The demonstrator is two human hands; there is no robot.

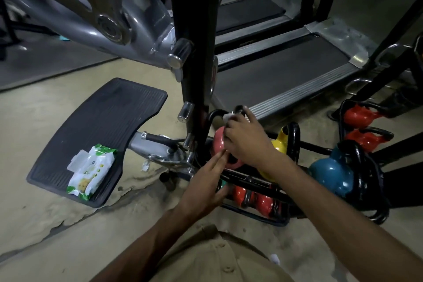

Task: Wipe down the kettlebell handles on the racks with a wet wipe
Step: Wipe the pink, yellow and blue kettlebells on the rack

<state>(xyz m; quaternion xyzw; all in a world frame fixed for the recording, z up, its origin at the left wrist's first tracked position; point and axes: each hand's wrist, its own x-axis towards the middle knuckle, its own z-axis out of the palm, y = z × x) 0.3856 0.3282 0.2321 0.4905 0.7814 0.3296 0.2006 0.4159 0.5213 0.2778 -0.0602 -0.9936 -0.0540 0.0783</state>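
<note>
A pink kettlebell [218, 144] with a black handle [215, 114] sits at the left end of a low black rack [247, 178]. My right hand [247, 139] holds a white wet wipe [229, 117] against that handle, fingers curled over it. My left hand [207, 186] rests with straight fingers against the pink kettlebell's lower side. A yellow kettlebell [280, 142] and a blue kettlebell [332, 173] stand further right on the rack. Small red kettlebells [254, 199] lie on the lower tier.
A green and white wipes packet [90, 170] lies on a black ribbed footplate [96, 135] at the left. A black upright post [194, 52] rises just behind the rack. Two red kettlebells [361, 117] sit at the right, treadmill decks [286, 71] behind.
</note>
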